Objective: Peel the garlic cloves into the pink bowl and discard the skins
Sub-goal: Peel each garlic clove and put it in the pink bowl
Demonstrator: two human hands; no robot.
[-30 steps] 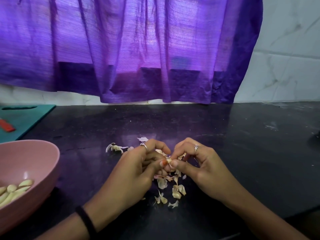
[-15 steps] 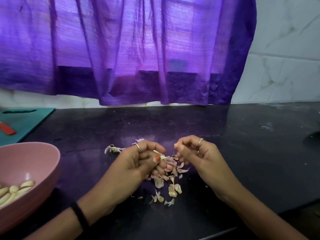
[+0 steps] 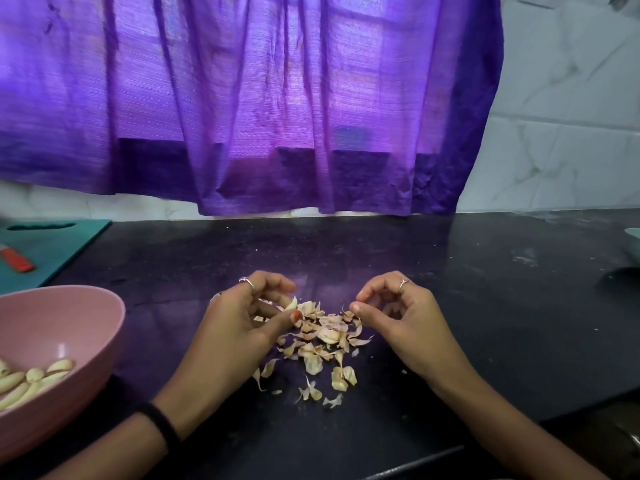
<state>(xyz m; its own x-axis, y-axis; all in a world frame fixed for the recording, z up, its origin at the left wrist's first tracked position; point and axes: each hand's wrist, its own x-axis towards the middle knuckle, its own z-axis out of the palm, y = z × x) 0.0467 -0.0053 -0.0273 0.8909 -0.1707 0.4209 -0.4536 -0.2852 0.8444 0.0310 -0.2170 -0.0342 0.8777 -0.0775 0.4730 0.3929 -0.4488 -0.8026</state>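
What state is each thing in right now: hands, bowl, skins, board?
left hand: fingers curled, seems to pinch a bit of skin
right hand: fingers curled, nothing clearly held
pink bowl: upright, peeled cloves inside
garlic skins: loose pile on black counter
teal cutting board: flat, orange-handled item on it

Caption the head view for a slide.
Both hands over garlic skins on the black counter, beside pink bowl.
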